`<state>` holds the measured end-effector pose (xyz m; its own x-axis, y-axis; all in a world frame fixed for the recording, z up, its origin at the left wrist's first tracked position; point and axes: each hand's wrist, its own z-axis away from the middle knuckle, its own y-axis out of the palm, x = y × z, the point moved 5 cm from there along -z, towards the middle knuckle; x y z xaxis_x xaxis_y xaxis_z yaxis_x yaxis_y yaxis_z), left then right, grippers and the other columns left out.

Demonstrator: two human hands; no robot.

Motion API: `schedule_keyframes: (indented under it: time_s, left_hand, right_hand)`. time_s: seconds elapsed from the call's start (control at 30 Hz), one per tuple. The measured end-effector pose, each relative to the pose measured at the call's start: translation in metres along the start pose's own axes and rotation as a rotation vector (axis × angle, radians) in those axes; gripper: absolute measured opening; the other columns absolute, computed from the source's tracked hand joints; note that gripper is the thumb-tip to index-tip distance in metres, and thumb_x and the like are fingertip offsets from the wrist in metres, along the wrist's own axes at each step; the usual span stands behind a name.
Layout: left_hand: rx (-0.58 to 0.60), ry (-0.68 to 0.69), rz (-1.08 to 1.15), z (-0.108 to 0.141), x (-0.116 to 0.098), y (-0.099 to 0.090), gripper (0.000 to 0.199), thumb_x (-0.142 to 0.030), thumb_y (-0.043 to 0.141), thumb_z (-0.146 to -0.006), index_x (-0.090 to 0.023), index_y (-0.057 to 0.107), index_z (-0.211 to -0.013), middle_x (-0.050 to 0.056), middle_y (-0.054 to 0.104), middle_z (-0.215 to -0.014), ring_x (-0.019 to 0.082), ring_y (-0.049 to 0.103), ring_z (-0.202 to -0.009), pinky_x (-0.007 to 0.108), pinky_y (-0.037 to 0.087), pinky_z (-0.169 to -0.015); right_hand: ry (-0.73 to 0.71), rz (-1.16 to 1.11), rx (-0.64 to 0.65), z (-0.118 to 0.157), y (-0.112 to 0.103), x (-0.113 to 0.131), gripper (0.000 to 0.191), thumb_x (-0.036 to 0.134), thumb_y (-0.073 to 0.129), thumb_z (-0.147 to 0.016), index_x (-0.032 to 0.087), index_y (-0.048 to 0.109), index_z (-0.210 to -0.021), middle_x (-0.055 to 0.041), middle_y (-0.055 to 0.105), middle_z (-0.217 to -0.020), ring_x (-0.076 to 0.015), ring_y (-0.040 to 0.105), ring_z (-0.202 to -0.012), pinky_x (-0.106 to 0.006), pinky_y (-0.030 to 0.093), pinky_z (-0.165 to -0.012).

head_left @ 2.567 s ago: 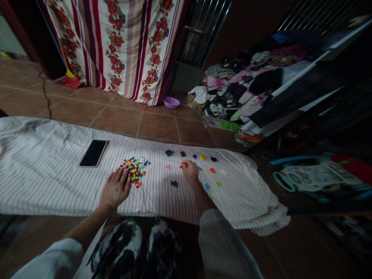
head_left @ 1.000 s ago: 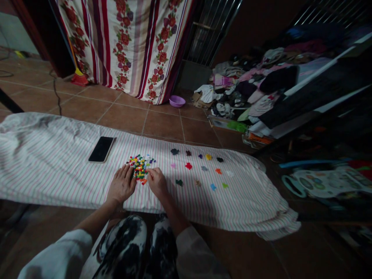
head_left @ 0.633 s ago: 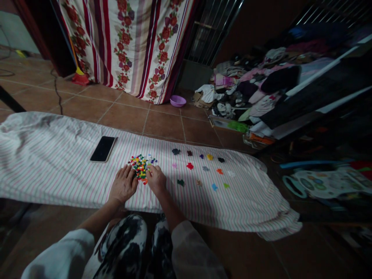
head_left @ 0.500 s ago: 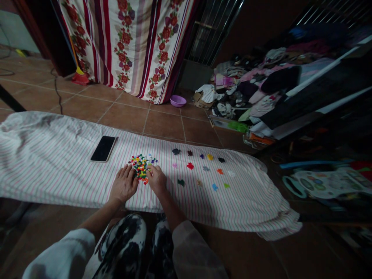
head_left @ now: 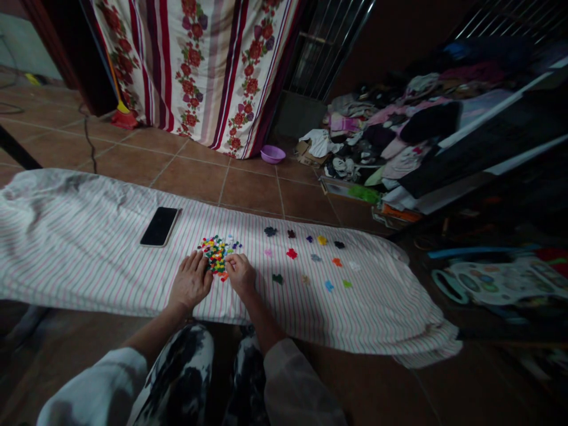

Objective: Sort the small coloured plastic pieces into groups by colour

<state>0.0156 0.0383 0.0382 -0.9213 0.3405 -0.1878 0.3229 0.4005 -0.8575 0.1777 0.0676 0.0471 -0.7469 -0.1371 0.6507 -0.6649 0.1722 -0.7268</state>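
A mixed pile of small coloured pieces (head_left: 217,253) lies on the striped cloth (head_left: 213,216). My left hand (head_left: 191,281) rests flat at the pile's near left edge, fingers extended and holding nothing. At the right edge of the pile, my right hand (head_left: 241,274) has its fingers pinched together; whatever is between them is too small to make out. To the right sit small single-colour heaps in rows, among them red (head_left: 291,254), yellow (head_left: 322,240), dark green (head_left: 277,278), orange (head_left: 337,262), light blue (head_left: 329,286) and lime green (head_left: 347,284).
A black-screened phone (head_left: 160,226) lies left of the pile. Beyond the cloth are a purple bowl (head_left: 273,154), a floral curtain (head_left: 213,77) and a red broom (head_left: 125,119) on the tiled floor. Heaped clothes (head_left: 381,130) stand at the back right.
My right hand has shifted very slightly, its fingers still pinched at the pile's edge. My left hand stays almost in place. The view has moved a little.
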Motion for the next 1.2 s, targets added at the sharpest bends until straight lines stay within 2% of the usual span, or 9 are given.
schedule_keyframes:
  time_s: [0.3,0.43,0.67,0.97,1.2]
  left_hand:
    - [-0.012,0.000,-0.006,0.001,0.000,0.001,0.041,-0.033,0.042,-0.090,-0.011,0.057,-0.121,0.021,0.058,-0.133,0.033,0.048,-0.132,0.051,0.042,-0.107]
    - [-0.002,-0.012,0.013,0.000,0.001,0.002,0.041,-0.034,0.043,-0.090,-0.014,0.056,-0.122,0.019,0.058,-0.134,0.032,0.048,-0.132,0.052,0.042,-0.106]
    - [0.008,-0.013,-0.001,0.000,0.000,0.001,0.039,-0.034,0.043,-0.090,-0.012,0.058,-0.118,0.020,0.058,-0.134,0.032,0.048,-0.132,0.049,0.041,-0.108]
    - [-0.042,0.006,-0.015,0.003,0.002,0.004,0.042,-0.034,0.043,-0.090,-0.011,0.054,-0.124,0.020,0.059,-0.133,0.032,0.049,-0.132,0.050,0.042,-0.107]
    - [-0.040,-0.005,0.030,0.003,0.002,0.000,0.048,-0.033,0.040,-0.092,-0.009,0.045,-0.133,0.018,0.062,-0.128,0.030,0.051,-0.129,0.048,0.042,-0.107]
  right_hand:
    - [0.018,0.098,0.057,0.000,0.002,0.001,0.025,0.021,0.058,-0.089,0.028,0.072,-0.108,0.0000,0.069,-0.097,-0.0126,0.065,-0.085,-0.019,0.046,-0.072]
    - [0.011,0.081,0.042,0.001,0.003,0.000,0.022,0.021,0.057,-0.089,0.029,0.073,-0.103,0.0007,0.069,-0.097,-0.0123,0.065,-0.086,-0.019,0.047,-0.074]
    - [0.013,0.046,0.011,0.002,0.004,0.001,0.019,0.018,0.057,-0.088,0.025,0.073,-0.094,-0.0001,0.069,-0.094,-0.0117,0.065,-0.086,-0.019,0.047,-0.076]
    - [-0.034,-0.096,-0.063,0.004,-0.001,0.001,0.017,0.018,0.054,-0.085,0.022,0.069,-0.092,-0.0020,0.068,-0.094,-0.0124,0.064,-0.080,-0.022,0.048,-0.079]
    - [0.119,-0.259,-0.114,0.003,0.003,-0.018,0.016,0.028,0.052,-0.085,0.021,0.065,-0.091,-0.0030,0.071,-0.082,-0.0166,0.068,-0.077,-0.026,0.052,-0.072]
